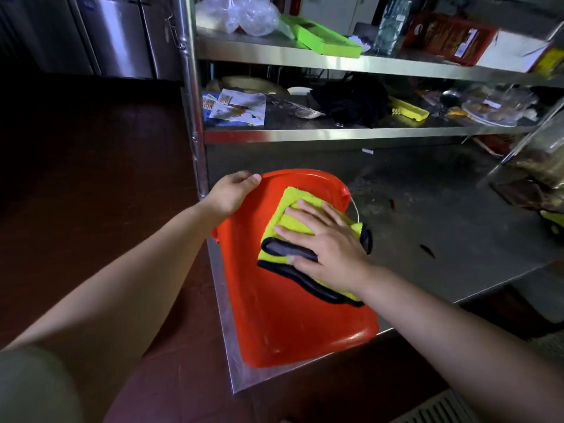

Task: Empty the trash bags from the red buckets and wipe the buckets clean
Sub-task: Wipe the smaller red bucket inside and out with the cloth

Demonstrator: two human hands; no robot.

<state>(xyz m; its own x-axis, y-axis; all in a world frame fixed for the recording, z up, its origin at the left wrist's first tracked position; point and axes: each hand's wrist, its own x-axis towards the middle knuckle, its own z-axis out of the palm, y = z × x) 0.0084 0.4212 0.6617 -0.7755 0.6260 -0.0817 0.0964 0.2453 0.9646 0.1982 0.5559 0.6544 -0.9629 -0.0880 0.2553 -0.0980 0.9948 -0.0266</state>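
Observation:
A red bucket (283, 325) lies on its side on the corner of a steel shelf, its rim pointing away from me and its base toward me. My left hand (232, 193) grips the bucket's rim at the upper left, fingers curled over the edge. My right hand (323, 239) lies flat with spread fingers on a folded yellow cloth (293, 227) with black edging, pressing it against the bucket's outer wall. The bucket's wire handle (355, 209) shows at the right. No trash bag is in view.
The steel shelf (427, 227) extends to the right with small scraps on it. Upper shelves hold a green box (323, 39), papers (235, 108), a black bag (351, 99) and plastic containers. A steel post (192, 96) stands just left of the bucket. Dark red floor lies on the left.

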